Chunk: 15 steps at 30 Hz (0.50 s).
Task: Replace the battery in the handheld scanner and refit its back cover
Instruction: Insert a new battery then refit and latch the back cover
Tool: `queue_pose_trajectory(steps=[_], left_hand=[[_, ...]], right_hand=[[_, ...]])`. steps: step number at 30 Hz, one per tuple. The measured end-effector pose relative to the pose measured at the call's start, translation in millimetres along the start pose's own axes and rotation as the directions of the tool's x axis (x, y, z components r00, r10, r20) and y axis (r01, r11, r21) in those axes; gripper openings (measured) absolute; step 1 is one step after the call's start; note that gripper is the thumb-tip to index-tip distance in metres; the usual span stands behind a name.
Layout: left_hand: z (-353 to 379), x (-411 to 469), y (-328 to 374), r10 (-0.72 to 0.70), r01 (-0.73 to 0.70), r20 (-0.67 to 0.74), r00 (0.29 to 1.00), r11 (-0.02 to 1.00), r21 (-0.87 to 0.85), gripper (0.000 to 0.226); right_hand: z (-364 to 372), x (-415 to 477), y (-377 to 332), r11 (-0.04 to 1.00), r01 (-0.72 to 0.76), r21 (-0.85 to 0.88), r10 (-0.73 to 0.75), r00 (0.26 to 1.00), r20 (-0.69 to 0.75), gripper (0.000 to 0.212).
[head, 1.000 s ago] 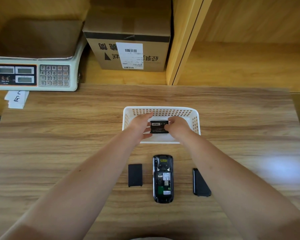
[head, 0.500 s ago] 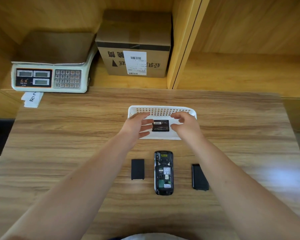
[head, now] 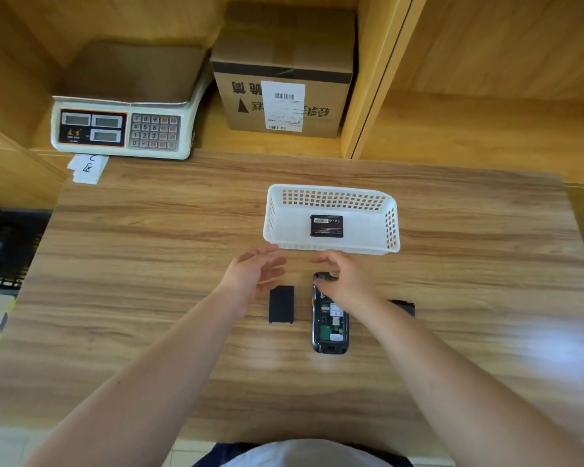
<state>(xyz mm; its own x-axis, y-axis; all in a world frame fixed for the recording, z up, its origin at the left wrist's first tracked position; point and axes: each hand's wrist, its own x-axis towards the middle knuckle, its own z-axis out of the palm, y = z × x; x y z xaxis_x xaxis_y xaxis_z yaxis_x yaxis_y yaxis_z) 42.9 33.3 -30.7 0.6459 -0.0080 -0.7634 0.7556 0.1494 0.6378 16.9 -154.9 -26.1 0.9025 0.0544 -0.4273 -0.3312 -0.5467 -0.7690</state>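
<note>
The handheld scanner (head: 329,326) lies face down on the wooden table with its battery bay bare and circuitry showing. A flat black rectangular piece (head: 281,305) rests just left of it. Another black piece (head: 406,306) lies to its right, mostly hidden by my right forearm. One black battery (head: 327,226) with a label lies in the white basket (head: 390,227). My left hand (head: 255,276) hovers open above the table near the left black piece. My right hand (head: 343,281) is open over the scanner's top end and holds nothing.
A white weighing scale (head: 122,129) with a keypad and a cardboard box (head: 284,79) stand on the shelf behind the table. Paper slips (head: 87,168) lie under the scale. A wooden upright (head: 378,79) rises right of the box. A dark crate (head: 4,247) sits at far left.
Both hands let go of the battery, which now lies in the basket, and drew back toward me. The right hand now hovers over the scanner's top.
</note>
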Motion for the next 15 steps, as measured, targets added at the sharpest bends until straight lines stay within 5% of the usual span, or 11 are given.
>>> queue_pose_trajectory(steps=[5, 10, 15], left_hand=[[-19.1, 4.2, -29.5, -0.088, 0.089, -0.044, 0.995, 0.995, 0.037, 0.019], [-27.7, 6.4, -53.1, -0.109, 0.11, -0.06, 0.992, 0.994, 0.005, 0.02], [-25.9, 5.5, -56.8, -0.098, 0.096, -0.071, 0.993, 0.995, -0.025, 0.022]], right_hand=[[32.5, -2.8, 14.0, 0.969, 0.116, -0.217, -0.092, 0.989, 0.118, 0.041], [62.9, 6.9, 30.5, 0.725, 0.359, -0.587, -0.128, 0.909, 0.398, 0.073], [76.3, 11.8, 38.0, 0.639, 0.377, -0.67, -0.104, 0.906, 0.41, 0.088]])
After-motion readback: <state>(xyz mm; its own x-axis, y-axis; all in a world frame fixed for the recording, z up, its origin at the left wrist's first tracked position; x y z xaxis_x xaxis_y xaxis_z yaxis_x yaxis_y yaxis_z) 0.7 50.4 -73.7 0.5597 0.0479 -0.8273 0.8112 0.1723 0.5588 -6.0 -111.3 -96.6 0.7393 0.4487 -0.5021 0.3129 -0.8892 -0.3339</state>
